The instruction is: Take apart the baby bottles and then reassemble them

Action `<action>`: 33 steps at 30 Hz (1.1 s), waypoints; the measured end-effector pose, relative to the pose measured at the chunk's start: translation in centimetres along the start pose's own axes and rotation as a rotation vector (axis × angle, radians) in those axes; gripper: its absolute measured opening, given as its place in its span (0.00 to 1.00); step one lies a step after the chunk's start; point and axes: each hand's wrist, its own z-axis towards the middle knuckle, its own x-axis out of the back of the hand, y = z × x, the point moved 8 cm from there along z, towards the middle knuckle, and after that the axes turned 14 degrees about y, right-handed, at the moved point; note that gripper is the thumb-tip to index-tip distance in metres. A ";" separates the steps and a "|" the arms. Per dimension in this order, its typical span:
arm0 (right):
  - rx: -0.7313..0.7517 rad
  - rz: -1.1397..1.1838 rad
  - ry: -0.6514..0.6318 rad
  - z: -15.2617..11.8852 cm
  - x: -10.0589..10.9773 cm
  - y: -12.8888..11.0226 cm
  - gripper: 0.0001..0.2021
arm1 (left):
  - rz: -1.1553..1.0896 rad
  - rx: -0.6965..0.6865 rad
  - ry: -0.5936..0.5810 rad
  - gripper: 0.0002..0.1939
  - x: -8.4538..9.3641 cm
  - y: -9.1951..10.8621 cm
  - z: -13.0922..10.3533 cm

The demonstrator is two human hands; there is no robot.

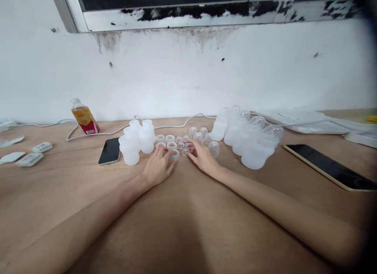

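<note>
My left hand [158, 166] rests low over a group of translucent white rings [170, 138], its fingers apart and its fingertips at the nearest ones. Just right of the rings, several small clear dome-shaped pieces [180, 145] sit on the table. My right hand [204, 159] is at these pieces, thumb and forefinger apart beside one of them; its other fingers are partly hidden. Larger clear dome caps [213, 149] stand close behind and beside it. On the left are several plain frosted white bottles [131, 155]; on the right, several similar bottles carry clear domed tops [255, 156].
A dark phone [109, 151] lies left of the bottles, a larger one [330, 166] at the right. A drink bottle [85, 116] stands by the wall. A white cable [176, 126] runs along the back. Small white packs [30, 159] lie far left, plastic bags [306, 122] back right.
</note>
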 end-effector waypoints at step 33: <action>0.291 -0.496 0.225 4.0 7.9 -3.6 0.13 | -0.031 -0.104 0.018 0.17 0.7 1.2 0.1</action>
